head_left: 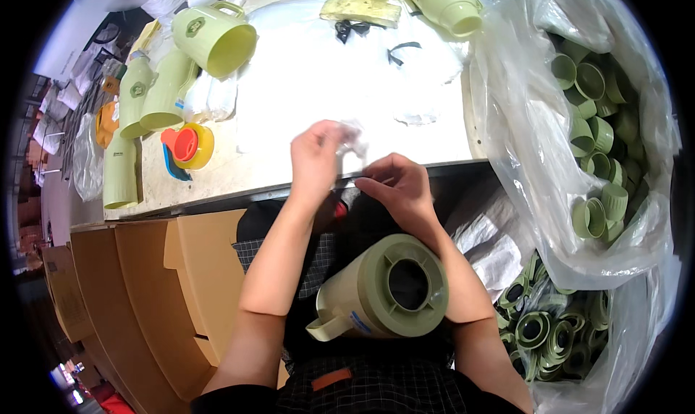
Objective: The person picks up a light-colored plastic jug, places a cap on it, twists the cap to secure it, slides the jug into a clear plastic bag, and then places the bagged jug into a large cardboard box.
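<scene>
My left hand (316, 161) is closed, its fingers pinching a small crumpled piece of clear plastic film (352, 137), blurred by motion, over the table's front edge. Close beside it, my right hand (398, 189) has thumb and fingers drawn together in a pinch; what lies between them, if anything, is too small to tell. Below my hands a green thermos jug (344, 294) rests tilted on my lap between my forearms. Its handle points to the lower left, and its ribbed end with a round dark opening faces up and right. Neither hand touches it.
White sheeting (304, 88) covers the table. Green jug bodies (217, 41) and a red-and-yellow funnel-like piece (190, 146) are at left. Clear bags of green cups (590, 215) and ring-shaped parts (557, 338) stand at right. A cardboard box (152, 291) is open at lower left.
</scene>
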Demonstrator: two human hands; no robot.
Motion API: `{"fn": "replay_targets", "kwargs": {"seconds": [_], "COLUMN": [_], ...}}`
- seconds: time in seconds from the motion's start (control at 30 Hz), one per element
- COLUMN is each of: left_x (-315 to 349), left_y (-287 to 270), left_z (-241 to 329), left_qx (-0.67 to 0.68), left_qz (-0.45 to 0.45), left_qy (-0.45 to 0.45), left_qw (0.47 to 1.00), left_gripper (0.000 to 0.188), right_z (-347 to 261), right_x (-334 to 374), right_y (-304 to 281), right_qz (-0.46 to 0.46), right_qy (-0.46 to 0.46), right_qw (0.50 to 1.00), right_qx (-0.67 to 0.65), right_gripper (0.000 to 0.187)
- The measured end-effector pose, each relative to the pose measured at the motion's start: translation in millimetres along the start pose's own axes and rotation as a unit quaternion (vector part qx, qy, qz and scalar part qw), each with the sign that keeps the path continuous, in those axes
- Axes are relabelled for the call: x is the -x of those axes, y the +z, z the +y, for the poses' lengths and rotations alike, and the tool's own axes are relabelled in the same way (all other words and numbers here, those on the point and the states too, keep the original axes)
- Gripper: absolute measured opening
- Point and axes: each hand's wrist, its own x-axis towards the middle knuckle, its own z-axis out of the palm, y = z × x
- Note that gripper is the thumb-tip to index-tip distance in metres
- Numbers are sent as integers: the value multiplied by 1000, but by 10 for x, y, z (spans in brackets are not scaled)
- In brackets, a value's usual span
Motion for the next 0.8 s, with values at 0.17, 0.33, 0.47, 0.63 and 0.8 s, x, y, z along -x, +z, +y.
{"fn": "replay_targets", "kwargs": {"seconds": [0.17,0.33,0.47,0.63,0.8], "left_x": [455,643,787,922,1088], "left_y": [55,-197,-21,-457,-502], "left_z": [170,371,401,556,359], "left_qx": [112,257,242,297,60], "left_qz": [-53,-92,-103,-181,-43], "left_qy": [-101,-3,-69,-92,-106], "left_qw": [987,962,962,933,992], "left_gripper": [14,26,13,20,30], "right_z": [28,292,-10,340,609], "right_x": [12,-24,232,53,761], "right_y": [-107,-426,-309,-784,-287], "right_qz": [-25,39,-12,230,345], "right_qy": [-60,-66,-33,74,-269], "right_qw": [994,976,999,825,899], "right_qx": [88,-203,-3,-511,5], "right_gripper": [15,16,19,11,4]}}
